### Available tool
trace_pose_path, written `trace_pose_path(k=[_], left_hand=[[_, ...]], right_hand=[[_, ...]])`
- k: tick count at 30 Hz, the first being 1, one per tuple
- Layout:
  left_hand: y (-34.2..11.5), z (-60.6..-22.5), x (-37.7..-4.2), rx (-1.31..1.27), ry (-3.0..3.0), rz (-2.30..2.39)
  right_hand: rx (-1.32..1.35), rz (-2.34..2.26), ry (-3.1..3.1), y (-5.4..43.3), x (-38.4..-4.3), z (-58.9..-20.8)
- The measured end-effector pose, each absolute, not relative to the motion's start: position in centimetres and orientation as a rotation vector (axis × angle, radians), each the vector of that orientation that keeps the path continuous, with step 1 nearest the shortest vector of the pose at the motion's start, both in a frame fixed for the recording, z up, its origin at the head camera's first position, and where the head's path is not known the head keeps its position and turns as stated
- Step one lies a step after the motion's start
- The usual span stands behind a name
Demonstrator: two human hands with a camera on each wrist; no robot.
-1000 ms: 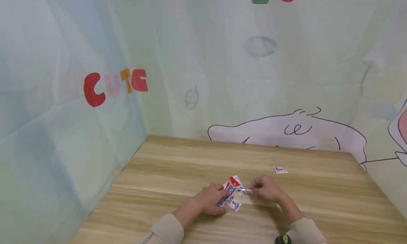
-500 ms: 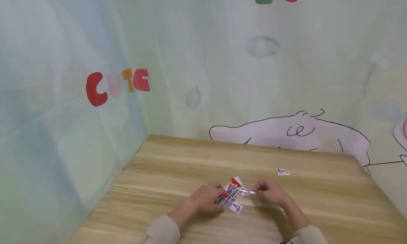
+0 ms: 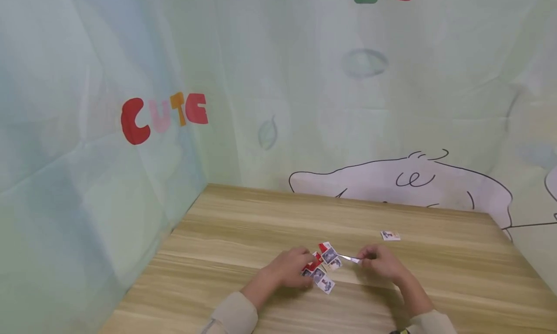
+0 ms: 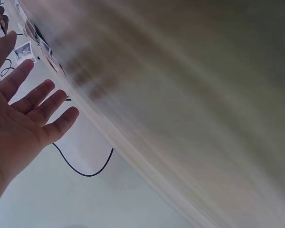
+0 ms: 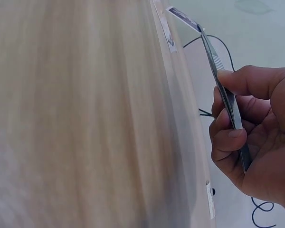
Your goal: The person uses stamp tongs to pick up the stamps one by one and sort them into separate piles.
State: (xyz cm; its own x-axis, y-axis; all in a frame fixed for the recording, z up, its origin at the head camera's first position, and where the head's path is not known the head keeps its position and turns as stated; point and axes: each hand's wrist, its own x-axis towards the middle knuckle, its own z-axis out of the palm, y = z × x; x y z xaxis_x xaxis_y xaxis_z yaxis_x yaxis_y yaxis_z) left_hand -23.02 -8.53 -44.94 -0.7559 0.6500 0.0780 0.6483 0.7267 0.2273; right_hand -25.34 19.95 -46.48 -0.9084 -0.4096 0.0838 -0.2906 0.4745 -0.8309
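My right hand [image 3: 383, 265] grips metal tweezers [image 5: 222, 78] between thumb and fingers. Pinched in the tweezers' tips is a small picture card [image 5: 184, 19], raised above the table in the right wrist view. To its left, my left hand [image 3: 288, 268] hovers low with its fingers spread and slightly bent, as the left wrist view shows. Its fingertips overlap a small group of cards in the head view. Among these are a red card [image 3: 311, 265], a dark picture card [image 3: 319, 275] and a pale one [image 3: 326, 284]. Another red-and-white card [image 3: 324, 247] lies behind the raised card.
A small stack of picture cards [image 3: 390, 236] lies farther back on the right of the wood-grain table [image 3: 243, 223]. Printed cloth walls [image 3: 270, 73] rise along the table's back and left edges.
My right hand has moved right, drawing the tweezers and the pinched card away from my left fingers. The left hand stays near the grouped cards. The head view shifts slightly.
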Motion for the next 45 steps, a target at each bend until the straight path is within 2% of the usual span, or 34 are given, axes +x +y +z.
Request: trace_pose_path(k=[20, 45], left_hand=[[-7.0, -45.0, -25.7, 0.973, 2.888, 0.369], [-5.3, -46.0, -26.0, 0.953, 2.891, 0.246]], right_hand=[[-0.329, -1.532, 2.558, 21.7, -26.9, -46.6], [-0.126, -1.484, 2.663, 21.6, -29.6, -47.2]])
